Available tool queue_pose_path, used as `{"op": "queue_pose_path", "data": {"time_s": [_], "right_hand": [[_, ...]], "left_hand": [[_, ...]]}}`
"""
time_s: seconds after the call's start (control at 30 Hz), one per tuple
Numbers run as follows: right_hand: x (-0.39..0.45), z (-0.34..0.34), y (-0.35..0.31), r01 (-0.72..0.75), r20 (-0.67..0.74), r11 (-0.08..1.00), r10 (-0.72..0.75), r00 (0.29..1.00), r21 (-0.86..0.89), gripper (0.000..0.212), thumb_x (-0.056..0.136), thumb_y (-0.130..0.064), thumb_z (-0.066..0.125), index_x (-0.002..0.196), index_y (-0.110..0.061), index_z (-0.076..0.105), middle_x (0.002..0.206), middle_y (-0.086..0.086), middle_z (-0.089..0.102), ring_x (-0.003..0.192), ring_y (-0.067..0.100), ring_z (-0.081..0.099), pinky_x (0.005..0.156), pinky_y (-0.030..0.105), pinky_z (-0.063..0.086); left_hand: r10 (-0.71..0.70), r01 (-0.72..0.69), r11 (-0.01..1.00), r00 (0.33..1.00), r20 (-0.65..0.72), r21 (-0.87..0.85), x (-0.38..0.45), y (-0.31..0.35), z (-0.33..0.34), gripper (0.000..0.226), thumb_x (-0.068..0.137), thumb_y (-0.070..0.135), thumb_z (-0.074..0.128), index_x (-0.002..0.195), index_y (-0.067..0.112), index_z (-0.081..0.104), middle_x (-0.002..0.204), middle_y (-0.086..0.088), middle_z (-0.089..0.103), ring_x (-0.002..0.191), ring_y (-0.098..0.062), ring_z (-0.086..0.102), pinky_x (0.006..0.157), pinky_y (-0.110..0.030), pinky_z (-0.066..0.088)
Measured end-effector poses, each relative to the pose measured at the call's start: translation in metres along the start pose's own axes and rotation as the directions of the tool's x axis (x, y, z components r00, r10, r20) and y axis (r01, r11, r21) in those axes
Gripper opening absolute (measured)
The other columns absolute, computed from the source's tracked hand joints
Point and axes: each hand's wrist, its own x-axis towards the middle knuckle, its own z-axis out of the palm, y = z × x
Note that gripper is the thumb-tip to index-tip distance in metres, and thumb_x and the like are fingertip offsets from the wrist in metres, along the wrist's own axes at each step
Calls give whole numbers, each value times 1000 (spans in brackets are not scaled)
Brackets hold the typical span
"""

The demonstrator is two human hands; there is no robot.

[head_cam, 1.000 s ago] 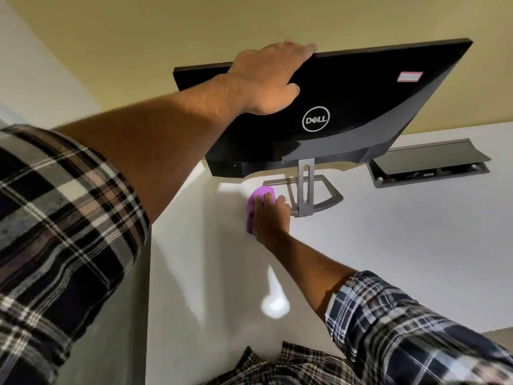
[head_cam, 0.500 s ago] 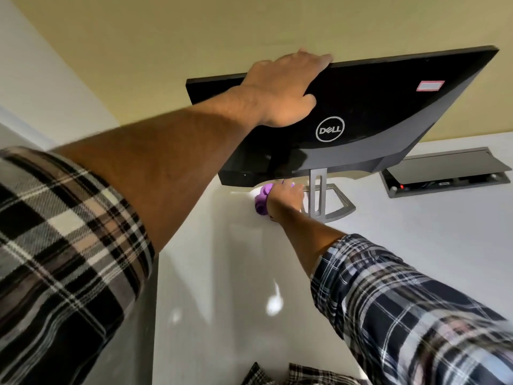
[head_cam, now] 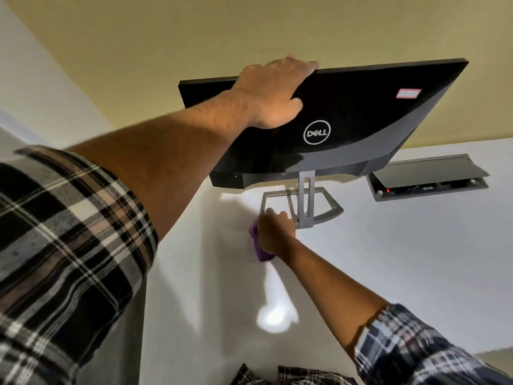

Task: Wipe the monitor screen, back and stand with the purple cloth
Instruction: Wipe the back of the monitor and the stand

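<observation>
Pulled back from under the monitor (head_cam: 347, 118) since half a second ago: right hand (head_cam: 273, 232), gripping purple cloth (head_cam: 259, 250) beside stand (head_cam: 305, 204) on bench (head_cam: 402, 259). Left hand (head_cam: 273, 93) draped flat over monitor's top edge, fingers straight.

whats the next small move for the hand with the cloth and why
Probably slide the purple cloth forward along the left rail of the stand. The right hand grips the cloth at the base's near-left corner, while the left hand steadies the monitor by its top edge, so the base frame looks free to wipe.
</observation>
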Motion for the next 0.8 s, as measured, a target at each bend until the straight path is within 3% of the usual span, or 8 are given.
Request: {"op": "queue_pose_path", "data": {"time_s": [0.1, 0.2, 0.37, 0.43, 0.5, 0.63, 0.73, 0.8], "right_hand": [[-24, 1, 28, -71, 64, 991, 64, 996, 109, 28, 89, -25, 65, 115, -29, 74, 114, 2, 70, 104, 30, 70, 75, 34, 54], [-42, -13, 69, -154, -64, 878, 204, 977, 454, 26, 82, -19, 62, 102, -28, 75, 98, -3, 73, 92, 25, 70, 75, 34, 54], [-54, -37, 120, -62, -206, 640, 336, 919, 766, 25, 97, -5, 54, 97, -24, 70, 98, 1, 73, 93, 23, 67, 77, 31, 51], [-50, -45, 133, -9, -212, 495, 387, 897, 869, 32, 98, 0, 53, 94, -28, 67, 99, -3, 71, 94, 15, 67, 77, 27, 52], [-41, -50, 145, 43, -253, 436, 437, 863, 899, 36, 99, 3, 51, 94, -30, 64, 99, -7, 68, 92, 5, 64, 75, 20, 50], [-6, -40, 168, 39, -367, 615, 418, 831, 787, 23, 97, -2, 54, 105, -17, 70, 104, 6, 70, 96, 22, 67, 74, 21, 51], [28, -19, 185, 146, -402, 820, 109, 909, 553, 41, 91, 1, 63, 128, -15, 70, 126, 6, 71, 116, 24, 65, 95, 31, 56], [41, -17, 186, 282, -408, 860, -95, 908, 426, 41, 95, -7, 62, 134, -16, 69, 134, 5, 69, 122, 24, 63, 104, 36, 52]], "left_hand": [[7, -7, 1000, 1000, 2, 0, -2, 2, 0, 69, 100, 30, 48, 160, 31, 14, 167, 0, 20, 154, -15, 15, 116, -50, 30], [16, -16, 1000, 1000, -11, 2, -4, 1, 0, 69, 100, 30, 48, 160, 30, 14, 167, 2, 22, 154, -15, 15, 117, -51, 29], [19, -18, 1000, 1000, -14, 19, -5, 0, 1, 70, 100, 31, 49, 160, 29, 15, 166, 1, 23, 154, -17, 16, 119, -51, 29], [18, -18, 999, 1000, -15, 29, -4, 0, 1, 69, 100, 33, 49, 160, 30, 14, 166, 1, 23, 154, -17, 18, 118, -51, 29], [15, -14, 999, 1000, -18, 41, -2, 2, 1, 70, 101, 35, 49, 160, 30, 13, 166, 2, 24, 153, -18, 20, 117, -50, 30], [8, -7, 999, 1000, -25, 52, 3, 1, 3, 71, 99, 35, 49, 160, 31, 13, 166, 3, 25, 154, -16, 18, 117, -51, 31], [3, -1, 998, 1000, -26, 63, 5, 0, 5, 71, 99, 35, 49, 160, 30, 13, 165, 3, 25, 154, -16, 18, 117, -52, 31], [2, 0, 997, 1000, -24, 76, 6, 1, 5, 71, 100, 35, 50, 160, 30, 12, 165, 3, 26, 154, -17, 18, 117, -53, 31]]}}
